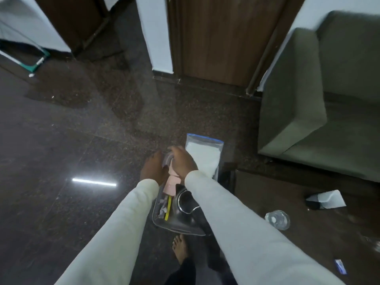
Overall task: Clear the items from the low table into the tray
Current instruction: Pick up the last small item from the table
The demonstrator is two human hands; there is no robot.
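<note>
A metal tray [179,228] is in front of me, left of the low dark table [287,194]. In it lie a pink item [171,187], a yellow strip [168,208] and a dark round bowl [185,199]. At its far end, my left hand [153,167] and my right hand [183,161] are both closed around a clear round container [167,159], mostly hidden by my fingers. A zip bag with white contents [203,155] sits just right of my right hand. On the table lie a clear plastic bottle [277,219], a white-and-black packet [327,199] and a small blue-and-white tube [340,266].
A green sofa [320,95] stands beyond the table at the right. A wooden door [222,38] is straight ahead. The polished dark floor [72,140] stretches to the left. My bare foot [181,246] is below the tray's near edge.
</note>
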